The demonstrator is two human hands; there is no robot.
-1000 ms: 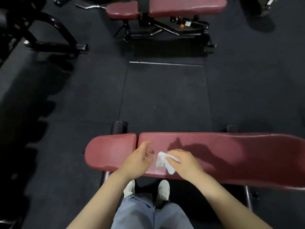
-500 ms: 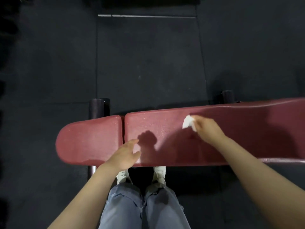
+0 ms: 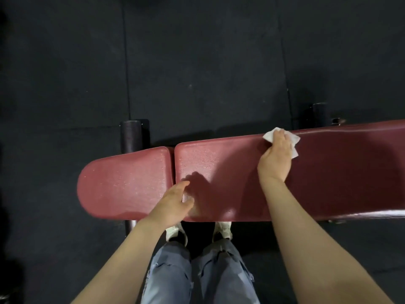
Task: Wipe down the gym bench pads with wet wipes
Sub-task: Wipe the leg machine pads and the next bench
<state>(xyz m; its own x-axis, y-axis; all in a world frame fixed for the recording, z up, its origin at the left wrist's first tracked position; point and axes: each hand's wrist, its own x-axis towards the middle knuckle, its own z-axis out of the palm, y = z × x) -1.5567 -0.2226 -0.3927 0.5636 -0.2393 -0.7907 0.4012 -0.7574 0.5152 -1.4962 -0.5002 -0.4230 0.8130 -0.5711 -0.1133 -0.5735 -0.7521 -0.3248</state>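
A black cylindrical foam roller (image 3: 131, 136) stands on the dark rubber mat floor (image 3: 65, 62) at centre left of the frame, just behind the bench. In front of it lies the short dark red padded seat pad (image 3: 125, 183), rounded at its left end and speckled with droplets. A narrow gap parts it from the long dark red padded back pad (image 3: 230, 172), which runs to the right edge of the frame. The left hand (image 3: 173, 204) rests at the near edge of this surface, right by the gap, fingers loosely spread and holding nothing. Below it, at lower centre, are two white shoes (image 3: 222, 231) and blue jeans (image 3: 197, 275). Farther right, the right hand (image 3: 276, 155) presses a crumpled white wet wipe (image 3: 293, 141) flat against the far edge of the long pad, fingers extended over it; the wipe pokes out on both sides of the fingers. A second black roller (image 3: 319, 113) shows behind the pad at upper right.
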